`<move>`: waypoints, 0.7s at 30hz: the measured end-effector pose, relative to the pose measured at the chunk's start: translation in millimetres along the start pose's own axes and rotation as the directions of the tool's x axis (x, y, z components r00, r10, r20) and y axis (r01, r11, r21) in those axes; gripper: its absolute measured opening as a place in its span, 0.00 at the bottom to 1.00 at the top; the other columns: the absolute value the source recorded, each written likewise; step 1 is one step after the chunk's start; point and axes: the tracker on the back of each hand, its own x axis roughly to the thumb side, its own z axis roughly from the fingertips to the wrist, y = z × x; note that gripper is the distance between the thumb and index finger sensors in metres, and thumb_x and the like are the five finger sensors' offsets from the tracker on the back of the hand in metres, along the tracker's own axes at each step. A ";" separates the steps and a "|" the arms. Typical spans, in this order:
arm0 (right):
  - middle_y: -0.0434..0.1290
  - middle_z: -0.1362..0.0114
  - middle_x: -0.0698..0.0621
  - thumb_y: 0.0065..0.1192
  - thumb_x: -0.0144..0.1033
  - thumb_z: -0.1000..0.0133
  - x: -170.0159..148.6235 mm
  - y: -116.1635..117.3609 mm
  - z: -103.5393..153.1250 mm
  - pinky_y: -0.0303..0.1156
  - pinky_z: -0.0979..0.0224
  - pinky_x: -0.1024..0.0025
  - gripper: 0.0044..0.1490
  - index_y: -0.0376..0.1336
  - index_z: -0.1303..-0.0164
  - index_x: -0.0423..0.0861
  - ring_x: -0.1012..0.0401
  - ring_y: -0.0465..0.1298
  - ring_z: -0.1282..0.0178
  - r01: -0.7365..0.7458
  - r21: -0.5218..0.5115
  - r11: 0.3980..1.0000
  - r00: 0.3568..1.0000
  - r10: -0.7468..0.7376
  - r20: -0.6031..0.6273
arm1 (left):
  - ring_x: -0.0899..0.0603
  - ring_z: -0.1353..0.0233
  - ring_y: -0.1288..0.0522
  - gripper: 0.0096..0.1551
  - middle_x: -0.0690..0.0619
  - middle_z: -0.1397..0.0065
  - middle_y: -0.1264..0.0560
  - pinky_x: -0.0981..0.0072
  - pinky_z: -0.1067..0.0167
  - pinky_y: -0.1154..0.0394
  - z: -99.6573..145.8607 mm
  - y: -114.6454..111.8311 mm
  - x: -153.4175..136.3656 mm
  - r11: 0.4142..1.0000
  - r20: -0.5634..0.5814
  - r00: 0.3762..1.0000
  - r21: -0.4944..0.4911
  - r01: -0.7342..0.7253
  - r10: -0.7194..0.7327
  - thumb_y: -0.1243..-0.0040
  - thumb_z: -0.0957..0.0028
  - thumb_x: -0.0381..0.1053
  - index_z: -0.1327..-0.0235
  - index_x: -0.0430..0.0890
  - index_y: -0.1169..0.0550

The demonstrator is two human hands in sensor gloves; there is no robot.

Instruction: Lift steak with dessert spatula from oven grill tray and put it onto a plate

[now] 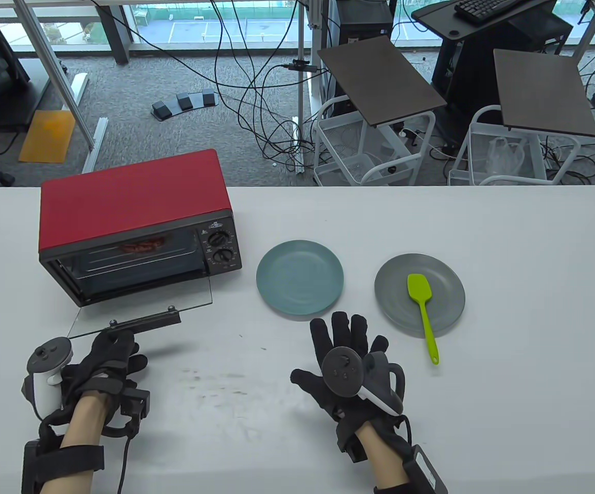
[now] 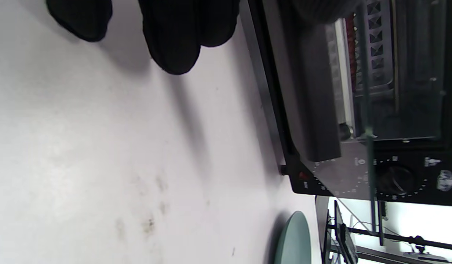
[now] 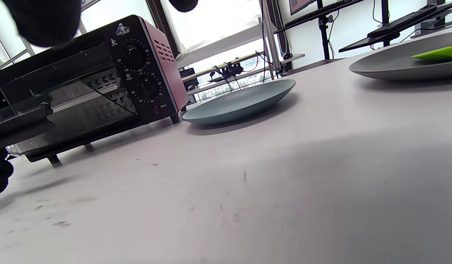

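Observation:
A red toaster oven point(image 1: 132, 206) stands at the table's left with its glass door point(image 1: 143, 301) swung down flat. Inside, the reddish steak point(image 1: 143, 246) lies on the grill tray point(image 1: 132, 257), dim behind the glare. My left hand point(image 1: 117, 346) grips the left end of the black door handle point(image 1: 148, 320); in the left wrist view its fingers point(image 2: 174, 44) curl below the handle point(image 2: 316, 102). A green dessert spatula point(image 1: 423, 309) rests on a grey plate point(image 1: 446, 303), its handle sticking out over the near rim. My right hand point(image 1: 346, 329) lies flat and spread, between the plates, holding nothing.
A teal plate point(image 1: 300, 278) sits bare between the oven and the grey plate. The oven's two knobs point(image 1: 220, 247) face the front right. Faint smudges point(image 1: 215, 383) mark the table between my hands. Beyond the table's far edge point(image 1: 431, 186) are carts and cables on the floor.

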 end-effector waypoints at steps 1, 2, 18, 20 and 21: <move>0.29 0.13 0.37 0.50 0.72 0.45 0.2 0.4 -0.1 0.34 0.28 0.17 0.61 0.34 0.14 0.49 0.34 0.28 0.17 0.000 0.001 1.000 1.000 0.000 0.001 | 0.42 0.26 0.26 0.46 0.51 0.22 0.38 0.32 0.32 0.32 0.9 -0.6 -1.2 1.000 -0.002 1.000 -0.004 0.027 -0.027 0.49 0.45 0.66 0.26 0.49 0.55; 0.31 0.13 0.37 0.50 0.72 0.45 0.5 0.4 0.0 0.34 0.28 0.17 0.61 0.34 0.14 0.49 0.34 0.28 0.18 -0.001 0.003 1.000 1.000 0.001 0.002 | 0.42 0.26 0.26 0.47 0.50 0.22 0.38 0.32 0.32 0.32 2.0 -1.2 -2.7 0.999 -0.011 0.999 -0.009 0.049 -0.049 0.49 0.45 0.67 0.26 0.49 0.56; 0.31 0.13 0.37 0.51 0.71 0.45 -0.9 -1.1 1.4 0.34 0.28 0.17 0.60 0.34 0.14 0.49 0.34 0.28 0.17 0.022 0.011 1.000 1.000 -0.022 0.001 | 0.41 0.27 0.26 0.54 0.48 0.22 0.41 0.41 0.32 0.32 14.5 -5.0 -9.8 0.957 -0.034 0.958 -0.051 0.285 -0.286 0.48 0.49 0.71 0.29 0.42 0.57; 0.31 0.13 0.37 0.51 0.71 0.45 -0.6 -1.1 1.0 0.34 0.28 0.17 0.60 0.34 0.14 0.49 0.34 0.28 0.17 0.024 0.011 1.000 1.000 -0.024 0.003 | 0.41 0.27 0.26 0.54 0.48 0.22 0.41 0.41 0.32 0.32 15.6 -6.4 -9.3 0.952 -0.033 0.952 -0.049 0.303 -0.305 0.48 0.49 0.71 0.29 0.42 0.57; 0.29 0.13 0.37 0.51 0.71 0.45 -0.1 -0.7 0.7 0.34 0.28 0.17 0.60 0.34 0.14 0.49 0.34 0.28 0.17 0.024 0.012 1.000 1.000 -0.024 0.005 | 0.42 0.27 0.26 0.54 0.47 0.22 0.41 0.41 0.32 0.32 16.1 -7.2 -9.4 0.946 -0.030 0.946 -0.048 0.320 -0.321 0.48 0.49 0.71 0.29 0.42 0.57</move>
